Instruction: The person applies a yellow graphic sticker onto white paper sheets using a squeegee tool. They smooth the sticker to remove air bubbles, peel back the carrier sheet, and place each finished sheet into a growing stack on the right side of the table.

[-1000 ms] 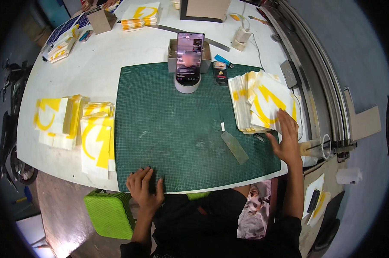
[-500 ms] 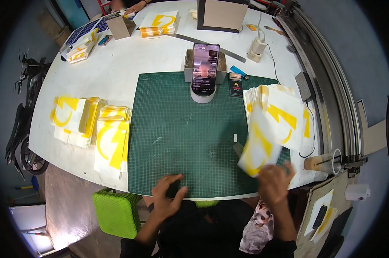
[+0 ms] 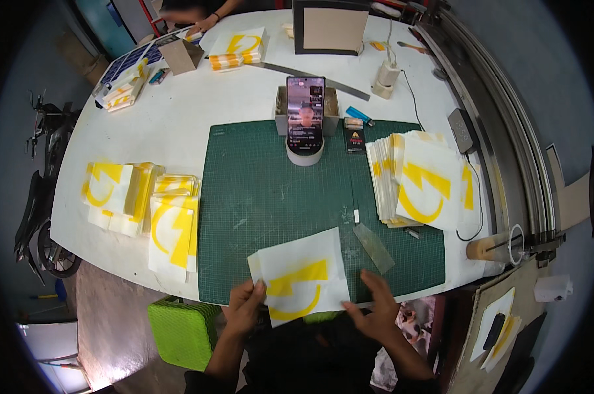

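A folded white paper (image 3: 333,253) with a yellow lightning-like print lies at the near edge of the green cutting mat (image 3: 277,197), partly over the edge. My left hand (image 3: 244,307) pinches its left side, where a narrow folded strip shows. At the paper's right edge is my right hand (image 3: 379,307), fingers spread, the thumb at or very near the edge. A translucent flat strip (image 3: 374,249) rests on the mat beyond the right hand. To the right stands a pile of similar printed papers (image 3: 428,180).
More printed papers are stacked at left (image 3: 172,233). A phone (image 3: 305,111) stands on a white holder (image 3: 305,154) before a grey box. Nearby are a blue lighter (image 3: 360,116), a small dark pack (image 3: 354,138) and a plastic cup (image 3: 490,248). Another person's hand (image 3: 205,25) is at the far side.
My right hand has brought the paper from beside the right pile to the front middle. My left hand has closed on its left side; the right hand's fingers have spread.
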Tool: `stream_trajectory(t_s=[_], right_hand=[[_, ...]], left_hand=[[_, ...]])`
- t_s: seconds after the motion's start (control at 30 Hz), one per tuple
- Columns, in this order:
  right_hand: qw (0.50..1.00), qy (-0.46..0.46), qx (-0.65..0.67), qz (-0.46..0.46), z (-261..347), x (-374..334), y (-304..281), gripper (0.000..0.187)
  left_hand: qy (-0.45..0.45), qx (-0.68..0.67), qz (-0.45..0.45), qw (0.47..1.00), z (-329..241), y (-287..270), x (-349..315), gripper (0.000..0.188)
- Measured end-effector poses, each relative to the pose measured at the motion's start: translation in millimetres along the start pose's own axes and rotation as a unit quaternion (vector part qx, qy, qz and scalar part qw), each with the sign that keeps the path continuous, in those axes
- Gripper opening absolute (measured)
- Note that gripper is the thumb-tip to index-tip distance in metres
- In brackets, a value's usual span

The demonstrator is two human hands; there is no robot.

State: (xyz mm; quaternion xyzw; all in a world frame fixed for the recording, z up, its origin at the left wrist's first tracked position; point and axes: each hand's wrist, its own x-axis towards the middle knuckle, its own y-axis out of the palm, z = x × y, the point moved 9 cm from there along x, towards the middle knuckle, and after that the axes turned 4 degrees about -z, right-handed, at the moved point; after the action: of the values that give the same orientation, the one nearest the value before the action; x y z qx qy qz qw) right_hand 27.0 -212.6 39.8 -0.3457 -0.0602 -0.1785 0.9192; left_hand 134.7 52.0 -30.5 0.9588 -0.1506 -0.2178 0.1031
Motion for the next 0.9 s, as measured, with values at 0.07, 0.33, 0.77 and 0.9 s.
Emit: stream_trajectory(t_s=[0.07,0.33,0.77,0.9], right_hand=[[0.974,0.116,0.184,-0.062,-29.8,-2.5,2.3,0.054],[0.873,0.246,0.420,-0.005,-42.9,3.6,28.2,0.027],[0.902,0.198,0.381,-0.051,-36.7,9.6,-10.1,0.010],[0.926,0.134,0.350,-0.039,-22.4,34.0,-37.0,0.013]], left_hand=[[-0.010,-0.092,0.037,0.995,-0.4,3.8,-11.2,0.036],[0.005,-0.107,0.111,0.988,-25.3,25.5,-19.7,0.034],[0.073,0.034,0.066,0.995,-54.2,37.8,-20.3,0.041],[0.148,0.170,0.038,0.974,-62.0,35.0,-11.6,0.037]])
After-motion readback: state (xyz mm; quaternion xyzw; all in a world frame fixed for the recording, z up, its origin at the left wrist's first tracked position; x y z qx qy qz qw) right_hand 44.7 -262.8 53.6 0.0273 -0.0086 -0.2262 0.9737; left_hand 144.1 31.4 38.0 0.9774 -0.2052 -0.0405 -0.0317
